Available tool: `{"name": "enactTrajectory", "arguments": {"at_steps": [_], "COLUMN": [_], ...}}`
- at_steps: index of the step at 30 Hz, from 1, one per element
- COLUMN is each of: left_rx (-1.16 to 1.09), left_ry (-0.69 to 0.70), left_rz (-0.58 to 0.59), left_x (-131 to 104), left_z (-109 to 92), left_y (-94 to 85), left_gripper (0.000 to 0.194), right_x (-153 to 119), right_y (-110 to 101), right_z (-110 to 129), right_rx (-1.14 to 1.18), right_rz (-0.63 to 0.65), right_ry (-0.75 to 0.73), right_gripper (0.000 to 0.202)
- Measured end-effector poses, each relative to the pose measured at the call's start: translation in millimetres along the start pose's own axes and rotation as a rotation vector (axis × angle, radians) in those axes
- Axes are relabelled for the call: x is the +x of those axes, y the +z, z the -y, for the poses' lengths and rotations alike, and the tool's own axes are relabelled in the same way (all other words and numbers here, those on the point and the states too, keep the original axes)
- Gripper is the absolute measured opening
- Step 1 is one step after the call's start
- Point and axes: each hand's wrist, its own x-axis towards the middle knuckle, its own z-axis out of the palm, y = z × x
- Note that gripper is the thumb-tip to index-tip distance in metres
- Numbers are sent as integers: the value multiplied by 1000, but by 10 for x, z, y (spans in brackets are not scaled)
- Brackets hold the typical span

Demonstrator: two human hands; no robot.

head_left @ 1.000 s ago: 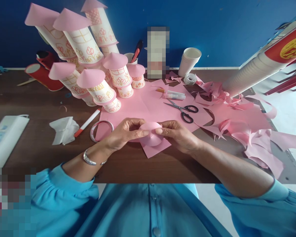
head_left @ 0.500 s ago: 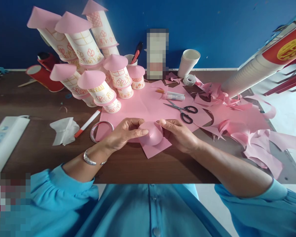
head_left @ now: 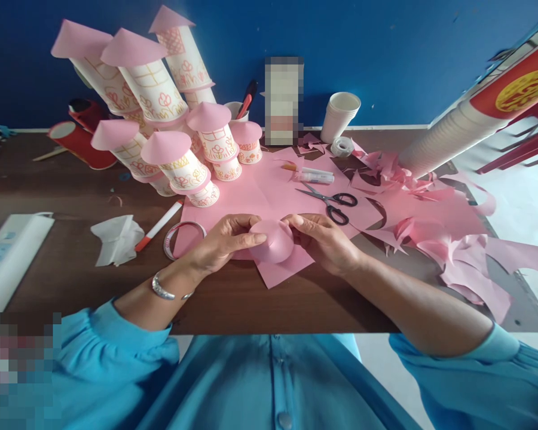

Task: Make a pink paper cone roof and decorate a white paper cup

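Note:
Between my two hands is a small pink paper cone [head_left: 275,245], its tip toward me. My left hand [head_left: 226,242] pinches the left edge, with the thumb on the front and the fingers behind. At the right edge, my right hand [head_left: 325,239] grips the cone between thumb and fingers. Beneath it lies a pink paper piece with a corner [head_left: 278,273] pointing at me. Black-handled scissors [head_left: 329,200] rest partly open on a large pink sheet [head_left: 255,191] beyond my hands. A tape roll [head_left: 167,242] lies beside my left wrist.
Paper-cup towers [head_left: 174,164] with pink cone roofs stand at the back left. A marker [head_left: 158,226], crumpled tissue [head_left: 119,239] and a white power strip [head_left: 15,257] lie left. Pink scraps [head_left: 424,236] and a long cup stack [head_left: 452,137] fill the right. White cups [head_left: 341,116] stand behind.
The view has shifted slightly. Both hands keep their hold on the pink paper cone, which looks nearly the same as before.

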Motion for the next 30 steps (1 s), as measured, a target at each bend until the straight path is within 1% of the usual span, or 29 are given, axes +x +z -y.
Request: {"name": "enactTrajectory", "arguments": {"at_steps": [4, 9, 14, 17, 20, 23, 25, 30], "left_rx": [-14, -3, -62, -49, -43, -58, -43, 47], "left_ry": [-3, -15, -13, -23, -25, -20, -9, 8], "left_rz": [9, -6, -78, -88, -78, -79, -78, -46], "left_x": [7, 16, 16, 11, 12, 22, 30, 29], "left_z": [1, 1, 6, -4, -15, -14, -7, -8], "left_y": [0, 5, 5, 10, 16, 15, 12, 31], "left_gripper": [24, 25, 25, 24, 23, 26, 28, 30], "right_x": [25, 34, 42, 46, 32, 10, 4, 7], "right_y": [-34, -29, -23, -26, -17, 6, 20, 29], "right_z": [-27, -45, -58, -77, -72, -49, -40, -59], "right_rx": [-4, -55, -13, 5, -9, -33, -37, -50], "right_rz": [-69, -76, -68, -75, -65, -43, -24, 51], "right_ry": [-12, -33, -27, -25, -4, 58, 85, 93], "right_gripper": [38, 40, 50, 55, 50, 42, 42, 39]}}
